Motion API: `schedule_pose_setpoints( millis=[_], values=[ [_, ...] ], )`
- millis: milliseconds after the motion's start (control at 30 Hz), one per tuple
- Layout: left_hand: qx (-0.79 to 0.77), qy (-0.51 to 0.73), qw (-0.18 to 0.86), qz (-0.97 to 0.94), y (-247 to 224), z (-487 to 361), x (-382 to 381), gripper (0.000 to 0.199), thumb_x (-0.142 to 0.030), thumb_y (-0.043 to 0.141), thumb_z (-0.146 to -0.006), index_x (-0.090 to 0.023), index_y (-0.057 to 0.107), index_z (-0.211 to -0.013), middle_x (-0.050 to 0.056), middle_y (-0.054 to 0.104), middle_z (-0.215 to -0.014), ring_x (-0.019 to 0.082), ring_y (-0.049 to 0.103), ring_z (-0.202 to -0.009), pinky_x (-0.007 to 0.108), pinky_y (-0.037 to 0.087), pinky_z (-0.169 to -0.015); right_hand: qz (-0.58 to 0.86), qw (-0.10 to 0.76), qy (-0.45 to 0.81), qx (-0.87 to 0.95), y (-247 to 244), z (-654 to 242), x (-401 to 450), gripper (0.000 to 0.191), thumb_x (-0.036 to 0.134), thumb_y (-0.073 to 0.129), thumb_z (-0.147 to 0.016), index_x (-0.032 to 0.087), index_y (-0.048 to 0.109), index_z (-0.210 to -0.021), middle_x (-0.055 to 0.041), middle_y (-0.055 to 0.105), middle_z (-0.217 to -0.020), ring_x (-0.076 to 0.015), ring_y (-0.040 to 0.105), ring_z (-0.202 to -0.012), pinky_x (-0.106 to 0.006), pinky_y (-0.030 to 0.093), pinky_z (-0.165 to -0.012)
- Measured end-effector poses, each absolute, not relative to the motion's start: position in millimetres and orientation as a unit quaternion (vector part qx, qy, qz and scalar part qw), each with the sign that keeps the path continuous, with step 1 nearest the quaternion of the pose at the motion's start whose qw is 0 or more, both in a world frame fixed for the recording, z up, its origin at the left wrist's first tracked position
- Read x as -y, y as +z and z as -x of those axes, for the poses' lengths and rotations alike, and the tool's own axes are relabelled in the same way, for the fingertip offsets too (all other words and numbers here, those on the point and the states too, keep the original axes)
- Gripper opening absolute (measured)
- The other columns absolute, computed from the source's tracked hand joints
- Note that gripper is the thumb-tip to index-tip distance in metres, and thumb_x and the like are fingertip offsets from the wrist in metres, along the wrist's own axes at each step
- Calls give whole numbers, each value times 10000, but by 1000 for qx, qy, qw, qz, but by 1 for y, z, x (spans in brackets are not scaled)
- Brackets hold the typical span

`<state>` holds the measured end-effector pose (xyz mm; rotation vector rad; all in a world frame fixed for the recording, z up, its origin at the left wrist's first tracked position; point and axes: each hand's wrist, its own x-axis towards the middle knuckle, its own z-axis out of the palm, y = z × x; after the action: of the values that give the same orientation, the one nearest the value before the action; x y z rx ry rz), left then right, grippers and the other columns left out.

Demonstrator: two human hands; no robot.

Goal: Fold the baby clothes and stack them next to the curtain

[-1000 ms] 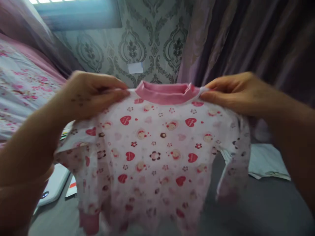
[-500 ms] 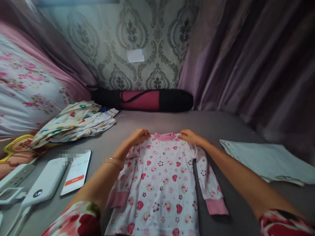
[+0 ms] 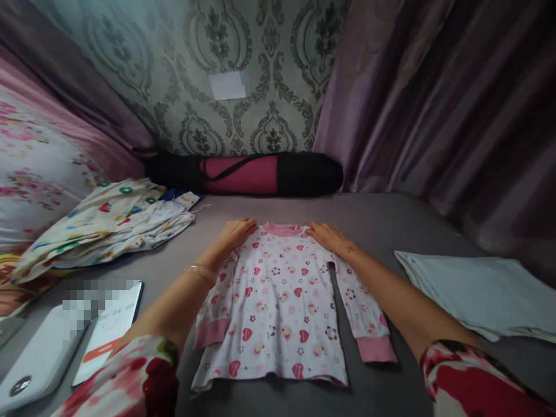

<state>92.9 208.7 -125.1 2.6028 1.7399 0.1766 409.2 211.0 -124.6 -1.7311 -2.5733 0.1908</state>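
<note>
A small long-sleeved shirt, white with red hearts, flowers and pink cuffs, lies spread out with its pink collar away from me. My left hand is closed on its left shoulder, beside the collar. At the other shoulder, my right hand grips the fabric with bent fingers. The left sleeve lies partly over the shirt's body under my forearm; the right sleeve angles out to the side. Both fingertips are partly hidden by the hands themselves.
Grey sheet underneath. Patterned clothes lie at left, above a phone and a white power bank. A folded pale cloth lies at right. A black and pink roll bag rests against the wall.
The shirt has moved away from me, and its bottom hem now shows. Both hands have stayed at the shoulders. My view has shifted slightly, with the phone and power bank lower left.
</note>
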Motion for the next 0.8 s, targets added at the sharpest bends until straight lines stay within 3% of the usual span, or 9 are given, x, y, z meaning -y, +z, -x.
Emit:
schedule_pose_setpoints(
  millis=[167, 367, 500, 633, 800],
  values=[
    [-585, 79, 19, -807, -132, -97, -238, 350, -403, 361, -956, -226, 645, -1057, 96, 673, -1063, 227, 632, -938, 261, 424, -691, 596, 25, 82, 798, -126, -407, -234, 352, 449, 370, -985, 201, 582, -1118, -114, 646, -1148, -257, 599, -1048, -328, 417, -803],
    [-621, 111, 108, -768, -147, -104, -255, 280, -361, 542, -839, -210, 688, -1025, 83, 713, -939, 227, 643, -861, 274, 442, -710, 576, 52, 88, 811, -131, -389, -243, 378, 401, 456, -948, 195, 560, -1248, -126, 576, -1255, -277, 495, -1168, -383, 365, -937],
    [-594, 147, 128, -780, -152, -121, -263, 368, -470, 483, -869, -183, 708, -921, 75, 704, -863, 207, 630, -799, 277, 445, -709, 546, 67, 101, 829, -134, -367, -242, 384, 366, 428, -965, 197, 523, -1296, -119, 551, -1282, -271, 463, -1184, -401, 333, -971],
    [-582, 184, 65, -789, -164, -132, -266, 383, -427, 415, -923, -167, 687, -852, 86, 678, -840, 200, 610, -830, 286, 444, -781, 565, 110, 45, 816, -143, -353, -240, 301, 296, 385, -986, 177, 578, -1184, -119, 563, -1204, -256, 467, -1138, -357, 344, -943],
    [-573, 199, -13, -795, -174, -133, -260, 372, -396, 347, -969, -155, 629, -952, 120, 643, -941, 224, 578, -925, 333, 426, -866, 569, 128, 33, 812, -156, -348, -245, 325, 320, 360, -997, 168, 588, -1171, -129, 564, -1182, -267, 479, -1114, -366, 355, -947]
  ],
)
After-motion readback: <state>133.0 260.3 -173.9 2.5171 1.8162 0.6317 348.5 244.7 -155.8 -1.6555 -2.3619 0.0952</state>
